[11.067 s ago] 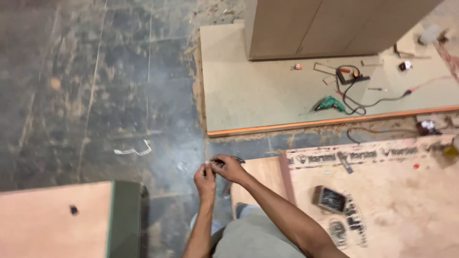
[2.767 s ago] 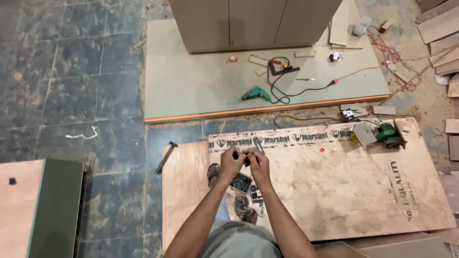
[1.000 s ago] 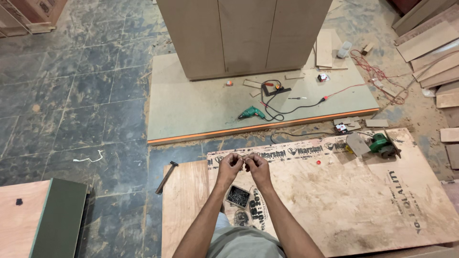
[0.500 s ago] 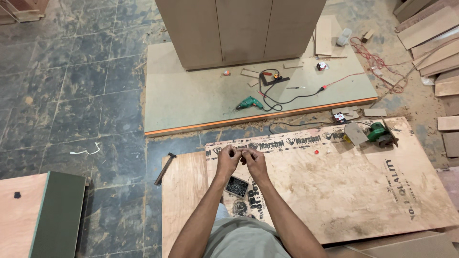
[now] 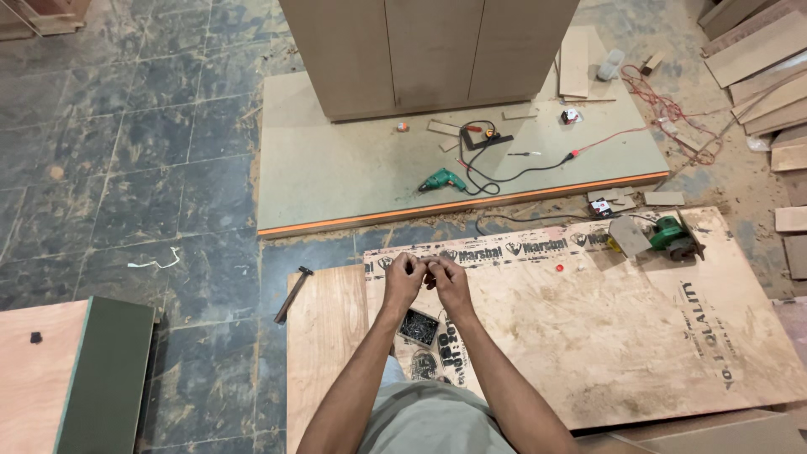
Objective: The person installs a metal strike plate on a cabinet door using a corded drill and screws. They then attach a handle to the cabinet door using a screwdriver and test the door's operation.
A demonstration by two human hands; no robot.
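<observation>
My left hand [image 5: 404, 276] and my right hand [image 5: 450, 279] are held together in front of me, over a large plywood sheet [image 5: 605, 328] on the floor. Both pinch a small thin thing between the fingertips; it is too small to tell what it is. Just below my hands, on the plywood, lies a small open box of dark screws [image 5: 418, 326]. A hammer [image 5: 292, 293] rests at the plywood's left edge.
A green board with an orange edge [image 5: 353, 181] lies farther ahead, carrying a wooden cabinet [image 5: 429, 50], a green drill [image 5: 442, 179] and cables. A green power saw [image 5: 668, 235] sits at the plywood's far right corner. Planks are stacked at the right; a green-sided panel [image 5: 105, 370] lies at the left.
Over the frames I have moved from the tiled floor to the plywood sheet. In the last second my hands stay joined and have shifted little; the view has tilted slightly.
</observation>
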